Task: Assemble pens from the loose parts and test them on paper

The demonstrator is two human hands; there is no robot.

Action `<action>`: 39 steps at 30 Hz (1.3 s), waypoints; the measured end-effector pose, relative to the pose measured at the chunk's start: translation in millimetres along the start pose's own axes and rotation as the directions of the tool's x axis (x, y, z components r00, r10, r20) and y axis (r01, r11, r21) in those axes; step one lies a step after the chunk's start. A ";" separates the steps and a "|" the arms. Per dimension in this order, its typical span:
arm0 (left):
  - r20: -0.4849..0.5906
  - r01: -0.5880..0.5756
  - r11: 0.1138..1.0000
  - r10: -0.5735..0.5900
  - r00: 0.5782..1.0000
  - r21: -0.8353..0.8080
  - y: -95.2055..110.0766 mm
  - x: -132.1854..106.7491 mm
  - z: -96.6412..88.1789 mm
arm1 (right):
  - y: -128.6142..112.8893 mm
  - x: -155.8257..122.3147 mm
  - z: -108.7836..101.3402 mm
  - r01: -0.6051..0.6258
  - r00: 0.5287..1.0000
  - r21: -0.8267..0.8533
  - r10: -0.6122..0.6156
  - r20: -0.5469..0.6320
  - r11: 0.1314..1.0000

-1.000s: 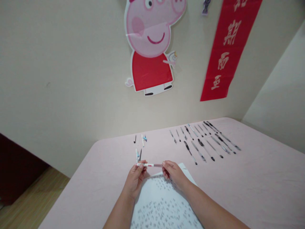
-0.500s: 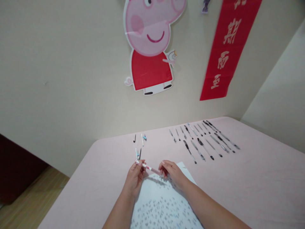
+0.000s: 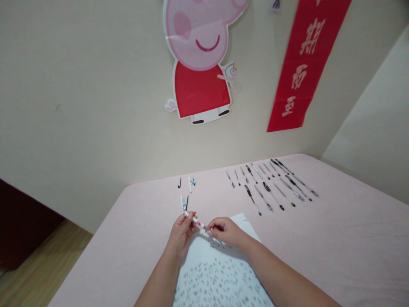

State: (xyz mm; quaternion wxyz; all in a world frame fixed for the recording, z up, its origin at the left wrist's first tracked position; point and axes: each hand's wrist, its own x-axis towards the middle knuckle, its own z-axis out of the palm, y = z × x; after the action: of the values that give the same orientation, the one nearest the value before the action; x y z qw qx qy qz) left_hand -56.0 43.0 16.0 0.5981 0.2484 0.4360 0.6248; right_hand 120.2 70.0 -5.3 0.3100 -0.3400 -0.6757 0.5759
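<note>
A white pen with red marks (image 3: pixel 194 220) is held between both hands over the pink table (image 3: pixel 319 238). My left hand (image 3: pixel 181 233) pinches its upper left end. My right hand (image 3: pixel 225 232) is closed round its lower right end, and the pen slants down to the right. Under the hands lies a white sheet covered in small writing (image 3: pixel 217 277).
Several pens (image 3: pixel 271 185) lie in rows at the table's far right. A few small pen parts (image 3: pixel 187 192) lie beyond my left hand. A cartoon pig cutout (image 3: pixel 201 64) and a red banner (image 3: pixel 303 64) hang on the wall. The table's left edge drops to a wooden floor (image 3: pixel 35 273).
The pen has tilted from level to slanting down right. My right hand has slid left along it toward my left hand.
</note>
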 end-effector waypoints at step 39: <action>0.333 0.198 0.959 -0.122 0.935 -0.204 9.5 -5.7 -0.7 | -9.8 -4.6 3.8 -0.042 0.999 -0.109 0.039 -0.025 0.993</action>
State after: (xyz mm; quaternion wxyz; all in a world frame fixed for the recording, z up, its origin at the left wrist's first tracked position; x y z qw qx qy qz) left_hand -60.7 38.2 24.8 0.7347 0.2366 0.2763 0.5726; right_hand 118.8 63.1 3.7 0.2868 -0.3768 -0.6957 0.5402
